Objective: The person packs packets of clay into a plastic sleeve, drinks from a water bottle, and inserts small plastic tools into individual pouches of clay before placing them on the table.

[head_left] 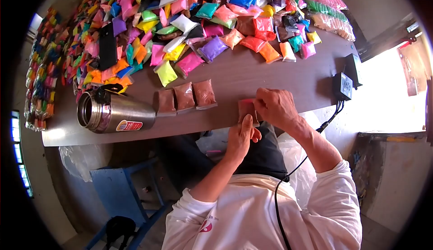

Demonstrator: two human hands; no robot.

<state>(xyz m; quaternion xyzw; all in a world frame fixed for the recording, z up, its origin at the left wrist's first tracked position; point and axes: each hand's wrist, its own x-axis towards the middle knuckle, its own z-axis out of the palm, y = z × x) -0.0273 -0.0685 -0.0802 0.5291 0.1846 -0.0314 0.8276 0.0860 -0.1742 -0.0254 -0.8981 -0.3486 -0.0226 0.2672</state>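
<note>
My left hand [241, 138] grips a small clear packet with brown contents [246, 109] from below, its thumb lying on the packet's face. A reddish strip shows along the packet's top. My right hand [276, 108] is closed at the packet's upper right edge, knuckles up. Its fingertips are turned away, so whatever they pinch is hidden. To the left, three similar brown packets [184, 97] lie side by side near the table's front edge.
A steel flask [115, 111] lies on its side at the left. Behind it are a black phone [107, 47] and a large heap of colourful packets [180, 24]. A small black box [343, 86] with cables stands at the right edge. A blue chair [118, 191] is below left.
</note>
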